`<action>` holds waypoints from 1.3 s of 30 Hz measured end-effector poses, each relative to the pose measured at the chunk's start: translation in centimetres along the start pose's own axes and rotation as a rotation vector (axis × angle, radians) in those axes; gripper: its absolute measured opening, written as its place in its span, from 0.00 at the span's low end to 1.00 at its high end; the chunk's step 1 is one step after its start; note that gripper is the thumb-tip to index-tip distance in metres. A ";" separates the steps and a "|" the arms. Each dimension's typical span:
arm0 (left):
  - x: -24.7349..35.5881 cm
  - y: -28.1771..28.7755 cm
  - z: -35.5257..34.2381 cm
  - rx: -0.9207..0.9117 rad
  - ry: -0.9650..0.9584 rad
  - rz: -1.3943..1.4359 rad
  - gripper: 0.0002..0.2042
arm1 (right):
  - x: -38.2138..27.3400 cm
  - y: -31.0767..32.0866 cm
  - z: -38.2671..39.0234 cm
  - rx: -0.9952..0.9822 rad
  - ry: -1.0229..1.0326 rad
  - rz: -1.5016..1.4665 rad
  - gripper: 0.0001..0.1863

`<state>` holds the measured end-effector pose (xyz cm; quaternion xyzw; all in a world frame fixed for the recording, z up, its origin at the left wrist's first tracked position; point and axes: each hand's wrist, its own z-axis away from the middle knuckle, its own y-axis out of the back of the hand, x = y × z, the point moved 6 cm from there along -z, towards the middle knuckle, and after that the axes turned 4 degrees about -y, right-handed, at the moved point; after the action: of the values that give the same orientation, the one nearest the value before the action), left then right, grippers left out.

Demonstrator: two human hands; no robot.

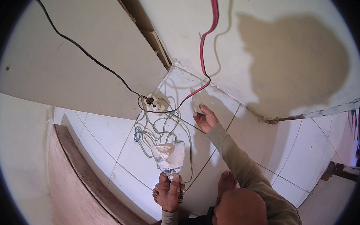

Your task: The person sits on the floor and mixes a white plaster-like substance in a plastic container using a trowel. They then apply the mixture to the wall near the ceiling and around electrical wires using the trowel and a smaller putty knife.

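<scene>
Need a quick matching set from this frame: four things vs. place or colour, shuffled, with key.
Things:
1. left hand
2. right hand
3. red cable
4. socket block

Places or colours:
A. runs down the wall to the floor corner
B. grips the handle of a putty knife smeared with white filler
C. lies on the white floor tiles amid tangled greenish wires
D. pressed at the foot of the wall

Pairs: 1-B, 2-D, 3-A, 4-C

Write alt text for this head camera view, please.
A person's left hand grips a plaster-smeared putty knife while the right hand presses a small scraper to the wall base, above white floor tiles strewn with loose cables.
</scene>
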<state>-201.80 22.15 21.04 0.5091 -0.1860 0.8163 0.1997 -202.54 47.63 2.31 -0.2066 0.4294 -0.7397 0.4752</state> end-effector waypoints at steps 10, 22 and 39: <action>-0.2 0.2 0.5 0.004 -0.002 -0.042 0.06 | -2.9 0.4 -2.5 -0.031 0.065 0.166 0.09; -0.5 -0.4 0.5 -0.005 0.004 -0.052 0.07 | -4.9 2.9 -8.0 0.059 0.145 -0.187 0.07; 0.0 -1.8 0.6 -0.033 -0.002 -0.062 0.08 | -8.8 7.2 -3.7 0.017 0.203 -0.408 0.11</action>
<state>-200.41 23.36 21.53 0.5122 -0.1838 0.8060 0.2329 -197.34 55.68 -4.77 -0.2095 0.4180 -0.8410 0.2721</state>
